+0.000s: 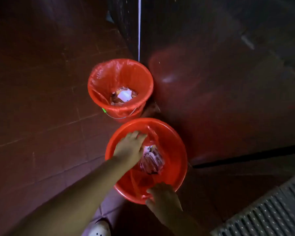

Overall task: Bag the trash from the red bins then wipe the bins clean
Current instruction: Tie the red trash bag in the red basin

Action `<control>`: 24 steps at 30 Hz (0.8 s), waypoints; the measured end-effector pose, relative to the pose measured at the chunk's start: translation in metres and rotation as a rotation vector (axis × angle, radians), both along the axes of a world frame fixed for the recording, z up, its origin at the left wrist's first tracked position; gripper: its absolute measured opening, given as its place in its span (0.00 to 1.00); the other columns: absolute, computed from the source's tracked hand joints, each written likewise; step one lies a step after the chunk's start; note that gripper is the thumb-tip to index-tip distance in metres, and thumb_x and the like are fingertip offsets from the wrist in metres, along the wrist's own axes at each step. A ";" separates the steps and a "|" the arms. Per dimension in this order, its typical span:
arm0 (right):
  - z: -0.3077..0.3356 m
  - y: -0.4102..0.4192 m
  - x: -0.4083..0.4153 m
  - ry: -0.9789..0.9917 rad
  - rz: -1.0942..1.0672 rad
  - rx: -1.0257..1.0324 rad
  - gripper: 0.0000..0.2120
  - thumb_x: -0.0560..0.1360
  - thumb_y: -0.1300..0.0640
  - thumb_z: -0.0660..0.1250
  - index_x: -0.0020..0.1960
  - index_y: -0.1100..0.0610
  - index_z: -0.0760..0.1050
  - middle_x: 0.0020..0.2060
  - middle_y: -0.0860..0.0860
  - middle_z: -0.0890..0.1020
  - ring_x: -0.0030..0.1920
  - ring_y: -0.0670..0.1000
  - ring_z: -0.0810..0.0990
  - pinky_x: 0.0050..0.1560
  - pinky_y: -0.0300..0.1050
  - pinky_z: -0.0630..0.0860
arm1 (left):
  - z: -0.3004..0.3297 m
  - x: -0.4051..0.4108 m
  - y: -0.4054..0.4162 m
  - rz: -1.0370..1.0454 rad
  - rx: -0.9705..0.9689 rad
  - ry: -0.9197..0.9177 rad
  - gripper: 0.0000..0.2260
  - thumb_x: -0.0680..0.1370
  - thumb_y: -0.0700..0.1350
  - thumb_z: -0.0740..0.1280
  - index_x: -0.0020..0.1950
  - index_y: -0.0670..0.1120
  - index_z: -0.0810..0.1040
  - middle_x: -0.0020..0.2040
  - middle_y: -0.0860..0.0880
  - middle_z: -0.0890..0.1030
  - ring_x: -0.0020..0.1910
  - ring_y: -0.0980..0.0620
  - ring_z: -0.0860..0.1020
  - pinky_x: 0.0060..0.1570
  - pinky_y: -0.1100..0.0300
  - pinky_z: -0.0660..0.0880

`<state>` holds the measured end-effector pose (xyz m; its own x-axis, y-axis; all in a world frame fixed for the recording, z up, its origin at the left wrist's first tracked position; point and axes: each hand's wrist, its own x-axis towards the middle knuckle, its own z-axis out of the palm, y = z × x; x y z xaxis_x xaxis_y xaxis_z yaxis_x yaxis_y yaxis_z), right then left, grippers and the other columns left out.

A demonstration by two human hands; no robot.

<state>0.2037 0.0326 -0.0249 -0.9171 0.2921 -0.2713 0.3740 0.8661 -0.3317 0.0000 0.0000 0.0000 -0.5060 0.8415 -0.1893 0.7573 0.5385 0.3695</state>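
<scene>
— What's around the near round red plastic bin (pixel 174 150)?

— I see a second red lined bucket (pixel 120 87) just beyond it with paper scraps inside, a dark glossy wall (pixel 211 82) on the right, a grey slotted floor grate (pixel 271 210) at lower right, and a white shoe (pixel 99 229) below.

— And the grips?

— My left hand (pixel 130 149) pinches the thin red plastic liner (pixel 152 138) over the bagged trash (pixel 152 160) inside the near bin; my right hand (pixel 162 200) pinches the liner at the near rim.

Shoe (pixel 99 229) (white) cut by bottom edge
</scene>
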 end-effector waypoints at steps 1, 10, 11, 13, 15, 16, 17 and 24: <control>-0.003 0.002 0.000 0.070 0.055 0.015 0.17 0.52 0.37 0.76 0.35 0.46 0.82 0.35 0.40 0.82 0.39 0.41 0.81 0.45 0.32 0.76 | -0.009 -0.002 0.010 -0.035 0.015 0.080 0.28 0.74 0.44 0.63 0.73 0.51 0.61 0.70 0.49 0.65 0.66 0.47 0.65 0.62 0.52 0.68; -0.065 0.037 0.000 0.369 -0.093 -0.223 0.17 0.72 0.41 0.64 0.40 0.54 0.79 0.39 0.50 0.81 0.47 0.46 0.74 0.50 0.42 0.69 | -0.065 -0.032 0.048 -0.186 0.078 0.381 0.15 0.74 0.50 0.66 0.61 0.52 0.75 0.55 0.49 0.78 0.63 0.49 0.69 0.61 0.57 0.59; -0.065 0.040 -0.002 0.430 -0.186 -0.273 0.16 0.71 0.41 0.66 0.37 0.54 0.78 0.35 0.48 0.80 0.42 0.43 0.74 0.45 0.41 0.69 | -0.066 -0.033 0.047 -0.202 0.094 0.390 0.11 0.75 0.51 0.65 0.56 0.52 0.78 0.52 0.49 0.79 0.61 0.49 0.71 0.60 0.57 0.60; -0.067 0.047 -0.009 0.478 -0.343 -0.439 0.11 0.69 0.50 0.72 0.32 0.53 0.75 0.27 0.43 0.74 0.32 0.39 0.71 0.37 0.41 0.67 | -0.065 -0.033 0.039 -0.217 0.159 0.319 0.08 0.75 0.52 0.66 0.50 0.51 0.80 0.48 0.49 0.81 0.56 0.50 0.73 0.57 0.58 0.63; -0.068 0.051 -0.015 0.557 -0.500 -0.651 0.14 0.70 0.59 0.72 0.29 0.52 0.72 0.25 0.44 0.72 0.31 0.40 0.69 0.35 0.40 0.65 | -0.061 -0.033 0.024 -0.210 0.258 0.149 0.04 0.74 0.49 0.69 0.46 0.50 0.81 0.43 0.51 0.81 0.50 0.50 0.77 0.52 0.58 0.67; -0.067 0.053 -0.018 0.607 -0.593 -0.746 0.14 0.71 0.61 0.71 0.29 0.52 0.73 0.26 0.45 0.74 0.32 0.43 0.72 0.35 0.41 0.66 | -0.058 -0.033 0.014 -0.192 0.295 0.040 0.02 0.73 0.46 0.70 0.44 0.49 0.81 0.41 0.52 0.81 0.46 0.51 0.78 0.50 0.57 0.70; -0.064 0.055 -0.019 0.663 -0.671 -0.836 0.14 0.72 0.61 0.70 0.29 0.52 0.75 0.28 0.47 0.76 0.35 0.46 0.74 0.37 0.41 0.69 | -0.054 -0.032 0.005 -0.182 0.327 -0.065 0.01 0.73 0.44 0.71 0.42 0.49 0.80 0.39 0.52 0.81 0.43 0.52 0.78 0.47 0.56 0.72; -0.030 0.070 -0.025 0.952 -0.894 -1.264 0.12 0.77 0.62 0.63 0.35 0.57 0.75 0.41 0.54 0.84 0.49 0.55 0.81 0.56 0.47 0.73 | -0.044 -0.030 -0.048 -0.074 0.493 -0.306 0.09 0.72 0.38 0.72 0.35 0.48 0.78 0.32 0.55 0.74 0.33 0.61 0.70 0.39 0.60 0.68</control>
<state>0.1790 0.1030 -0.0550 -0.5740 0.7857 -0.2307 -0.1557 -0.3813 -0.9112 -0.0302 -0.0476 -0.0444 -0.4268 0.8982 0.1053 0.6055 0.1974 0.7709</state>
